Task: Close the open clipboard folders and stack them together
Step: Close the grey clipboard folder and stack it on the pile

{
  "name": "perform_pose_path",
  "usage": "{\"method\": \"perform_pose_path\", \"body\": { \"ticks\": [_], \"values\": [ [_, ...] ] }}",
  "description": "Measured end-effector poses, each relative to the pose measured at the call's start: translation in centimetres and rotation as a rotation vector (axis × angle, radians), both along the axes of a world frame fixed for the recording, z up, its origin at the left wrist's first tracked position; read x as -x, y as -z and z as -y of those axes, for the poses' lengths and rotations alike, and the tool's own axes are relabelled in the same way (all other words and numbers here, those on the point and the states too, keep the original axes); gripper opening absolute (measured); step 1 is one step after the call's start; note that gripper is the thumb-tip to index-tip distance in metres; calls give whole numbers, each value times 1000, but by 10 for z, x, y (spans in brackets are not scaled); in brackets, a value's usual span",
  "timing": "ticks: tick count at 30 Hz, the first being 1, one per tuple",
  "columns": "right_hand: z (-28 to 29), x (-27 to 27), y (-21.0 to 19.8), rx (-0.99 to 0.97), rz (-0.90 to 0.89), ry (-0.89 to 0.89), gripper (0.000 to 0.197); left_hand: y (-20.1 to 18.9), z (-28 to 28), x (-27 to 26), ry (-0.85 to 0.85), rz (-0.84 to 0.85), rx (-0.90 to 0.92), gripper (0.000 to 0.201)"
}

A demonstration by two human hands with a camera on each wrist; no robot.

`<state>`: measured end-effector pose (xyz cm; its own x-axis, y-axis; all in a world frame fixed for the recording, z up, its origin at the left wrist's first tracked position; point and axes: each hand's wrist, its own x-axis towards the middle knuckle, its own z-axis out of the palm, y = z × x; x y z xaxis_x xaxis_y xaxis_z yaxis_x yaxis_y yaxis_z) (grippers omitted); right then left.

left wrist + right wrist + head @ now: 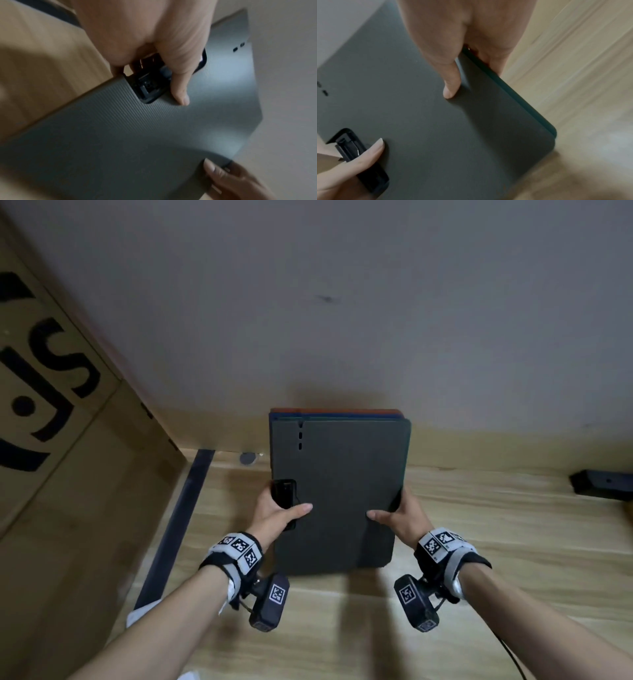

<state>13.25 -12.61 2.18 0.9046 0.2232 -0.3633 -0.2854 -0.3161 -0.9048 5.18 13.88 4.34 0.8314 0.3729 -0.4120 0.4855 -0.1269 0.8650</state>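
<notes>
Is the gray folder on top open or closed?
Closed. The dark gray textured clipboard folder shows one flat cover, its edges flush, with each thumb pressed on top.

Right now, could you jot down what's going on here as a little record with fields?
Held item: stack of closed folders, dark grey on top; blue and orange edges peek out at the far end
Left hand: grips the left edge by the black clip, thumb on the cover
Right hand: grips the right edge, thumb on the cover
Surface below: wooden table
Nearby: cardboard box at left
</notes>
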Motion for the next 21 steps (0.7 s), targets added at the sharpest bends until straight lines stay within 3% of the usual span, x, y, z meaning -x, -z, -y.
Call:
{"method": "perform_pose_path", "body": {
  "ticks": [2, 4, 9, 13, 18, 21],
  "values": [
    [1, 0, -7, -4, 64, 33, 69, -8, 5, -1, 41, 51, -109, 45],
    [3, 7, -8, -10, 106, 70, 68, -6, 10, 4, 73, 79, -128, 41],
    [8, 29, -2, -81, 116, 143, 66, -3, 16, 27, 76, 83, 29, 55],
    [9, 34, -13, -142, 141, 111, 69, -20, 0, 33, 168, 103, 17, 68],
    [2, 30, -21, -108, 139, 63, 53, -19, 6, 23, 146, 174, -11, 74],
    [6, 30, -11, -29, 97, 22, 41, -10, -1, 25, 239, 112, -32, 80]
  ]
}}
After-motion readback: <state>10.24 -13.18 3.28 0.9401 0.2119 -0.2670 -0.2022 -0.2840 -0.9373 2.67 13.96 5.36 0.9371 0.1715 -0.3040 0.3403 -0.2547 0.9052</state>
